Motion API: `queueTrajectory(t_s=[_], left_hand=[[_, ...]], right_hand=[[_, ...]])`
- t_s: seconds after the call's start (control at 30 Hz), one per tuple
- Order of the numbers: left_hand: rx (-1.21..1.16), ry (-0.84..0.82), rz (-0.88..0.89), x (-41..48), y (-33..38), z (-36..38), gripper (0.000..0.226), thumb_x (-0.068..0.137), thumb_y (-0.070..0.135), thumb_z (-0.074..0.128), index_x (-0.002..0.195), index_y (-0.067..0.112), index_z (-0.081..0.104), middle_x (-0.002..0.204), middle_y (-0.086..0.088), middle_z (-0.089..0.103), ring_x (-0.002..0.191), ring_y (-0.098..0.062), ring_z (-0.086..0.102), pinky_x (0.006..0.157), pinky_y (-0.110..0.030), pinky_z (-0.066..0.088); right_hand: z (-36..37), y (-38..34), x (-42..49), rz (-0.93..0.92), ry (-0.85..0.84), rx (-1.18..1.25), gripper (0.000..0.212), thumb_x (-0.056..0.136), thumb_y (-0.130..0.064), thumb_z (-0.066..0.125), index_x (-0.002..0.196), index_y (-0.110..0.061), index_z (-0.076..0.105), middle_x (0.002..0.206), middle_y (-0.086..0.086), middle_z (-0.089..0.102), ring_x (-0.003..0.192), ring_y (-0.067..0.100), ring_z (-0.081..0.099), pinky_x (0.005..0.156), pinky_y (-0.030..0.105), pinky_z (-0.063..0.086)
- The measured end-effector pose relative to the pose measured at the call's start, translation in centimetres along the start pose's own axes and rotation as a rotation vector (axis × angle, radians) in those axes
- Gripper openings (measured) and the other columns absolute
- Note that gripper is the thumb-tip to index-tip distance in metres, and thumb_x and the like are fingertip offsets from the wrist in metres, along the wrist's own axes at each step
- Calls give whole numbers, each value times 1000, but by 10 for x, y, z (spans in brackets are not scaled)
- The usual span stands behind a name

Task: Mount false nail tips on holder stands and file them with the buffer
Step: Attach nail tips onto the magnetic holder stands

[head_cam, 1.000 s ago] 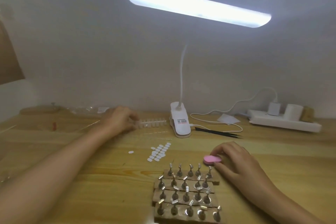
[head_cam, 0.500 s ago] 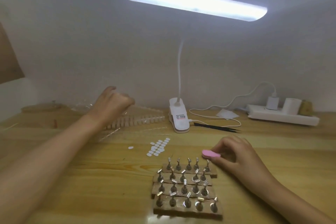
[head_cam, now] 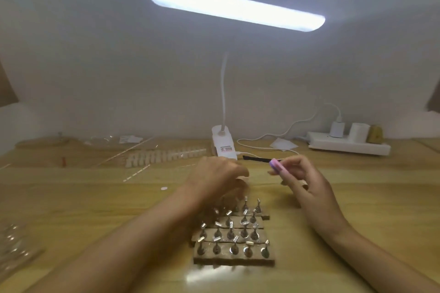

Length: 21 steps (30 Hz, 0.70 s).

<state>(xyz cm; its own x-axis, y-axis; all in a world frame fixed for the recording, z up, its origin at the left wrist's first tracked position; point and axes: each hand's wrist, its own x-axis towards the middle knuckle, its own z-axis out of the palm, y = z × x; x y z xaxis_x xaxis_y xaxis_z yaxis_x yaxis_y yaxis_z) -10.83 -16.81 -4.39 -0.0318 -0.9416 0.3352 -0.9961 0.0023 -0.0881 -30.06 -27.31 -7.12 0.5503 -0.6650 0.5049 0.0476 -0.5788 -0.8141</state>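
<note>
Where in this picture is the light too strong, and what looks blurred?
Head view: the lamp is blown out to plain white. Head view: its glare shines on the table near the holder stands. Head view: the left hand is smeared by blur; the right hand holding the buffer is slightly clearer.

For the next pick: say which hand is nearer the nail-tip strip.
Left. Left hand lies just right of the strip; right hand, gripping the buffer, is farther right.
</note>
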Motion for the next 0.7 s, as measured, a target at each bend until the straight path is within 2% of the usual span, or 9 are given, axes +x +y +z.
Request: queueTrajectory(t_s=[0.07, 0.13, 0.2, 0.33, 0.4, 0.47, 0.57, 0.63, 0.7], left_hand=[[-288, -118, -55, 0, -11, -1, 22, 93, 25, 66, 113, 21, 74, 107, 2, 73, 84, -6, 66, 74, -26, 52], [-354, -124, -71, -1, -27, -5, 23, 90, 16, 69, 112, 18, 75, 106, 4, 73, 80, 3, 63, 76, -16, 50], [-419, -109, -99, -6, -36, -10, 25, 89, 12, 69, 113, 20, 74, 103, 15, 69, 80, 12, 59, 77, -9, 45], [-416, -107, -144, -23, -46, -14, 30, 92, 6, 64, 115, 24, 72, 112, 12, 69, 97, 0, 63, 88, -21, 52], [-438, -14, -189, -37, -49, -18, 30, 92, 3, 63, 110, 25, 73, 106, 16, 70, 95, 2, 64, 85, -22, 53], [-519, 17, -185, -51, -48, -24, 26, 91, 6, 64, 106, 25, 74, 99, 16, 72, 91, 2, 66, 79, -19, 54], [-649, -114, -182, -70, -40, -29, 27, 89, 25, 68, 115, 31, 70, 99, 21, 71, 93, -1, 66, 76, -13, 50], [-677, -174, -181, -80, -36, -28, 35, 91, 19, 69, 122, 36, 64, 105, 27, 67, 98, 2, 63, 76, -13, 47], [-700, -200, -168, -85, -33, -26, 44, 90, 10, 69, 125, 35, 61, 109, 28, 66, 101, 2, 63, 75, -15, 46]], right_hand=[[-1, 7, 3, 109, -74, 27, 11, 96, -29, 60, 102, -20, 60, 95, -11, 77, 86, -4, 67, 66, 9, 46], [-2, 10, 6, 162, -99, 36, 13, 98, -28, 57, 104, -18, 59, 94, -12, 77, 83, -3, 66, 64, 6, 44], [-2, 10, 6, 167, -107, 23, 15, 97, -32, 57, 104, -20, 58, 93, -15, 77, 84, -5, 66, 64, 5, 42], [0, 4, 3, 129, -123, -20, 23, 91, -42, 61, 101, -22, 60, 94, -15, 76, 90, -12, 65, 67, 0, 39], [0, 3, 2, 101, -162, -73, 18, 90, -37, 66, 99, -22, 62, 97, -11, 75, 93, -5, 67, 68, 4, 42], [0, 3, 1, 57, -188, -181, 13, 90, -30, 71, 98, -22, 65, 99, -11, 71, 96, 4, 65, 75, 15, 49], [0, 4, 0, 27, -188, -361, 14, 87, -23, 76, 96, -27, 66, 99, -16, 66, 101, 10, 58, 88, 37, 50], [1, 5, 0, 49, -191, -500, 15, 86, -26, 75, 94, -33, 65, 101, -21, 63, 106, 13, 53, 91, 39, 43], [2, 7, 1, 109, -204, -626, 13, 87, -31, 72, 93, -38, 63, 108, -18, 59, 113, 15, 48, 91, 35, 34]])
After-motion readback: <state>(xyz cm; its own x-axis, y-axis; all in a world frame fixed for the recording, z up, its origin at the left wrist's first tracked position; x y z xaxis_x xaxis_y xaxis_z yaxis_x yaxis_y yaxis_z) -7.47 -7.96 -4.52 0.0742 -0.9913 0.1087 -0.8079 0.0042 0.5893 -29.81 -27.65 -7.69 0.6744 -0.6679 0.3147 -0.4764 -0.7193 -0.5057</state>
